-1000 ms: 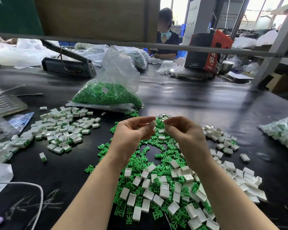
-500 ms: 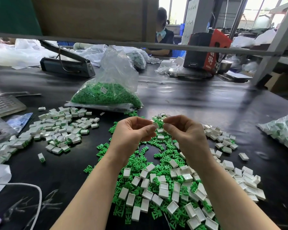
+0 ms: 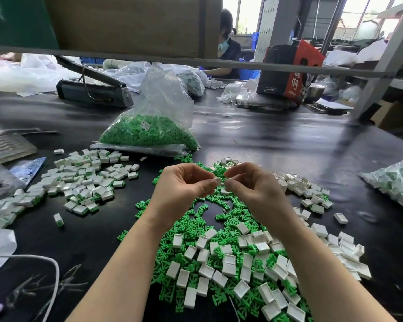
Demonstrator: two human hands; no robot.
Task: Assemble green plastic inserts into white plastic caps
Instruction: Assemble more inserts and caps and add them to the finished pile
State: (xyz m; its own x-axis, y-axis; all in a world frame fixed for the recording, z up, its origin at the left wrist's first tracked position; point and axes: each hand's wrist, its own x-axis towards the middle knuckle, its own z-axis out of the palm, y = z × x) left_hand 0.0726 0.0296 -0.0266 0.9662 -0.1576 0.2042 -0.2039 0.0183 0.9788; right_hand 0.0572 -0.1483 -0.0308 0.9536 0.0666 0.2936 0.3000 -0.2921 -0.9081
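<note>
We pinched a white cap (image 3: 218, 181) in our left hand (image 3: 184, 185) above the worktop (image 3: 277, 145), our right hand (image 3: 254, 185) curled at it, likely seating a green insert we could not see, loose stock below

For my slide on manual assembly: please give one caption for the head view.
Both hands, left and right, pinch a small white plastic cap above loose green plastic inserts.
</note>
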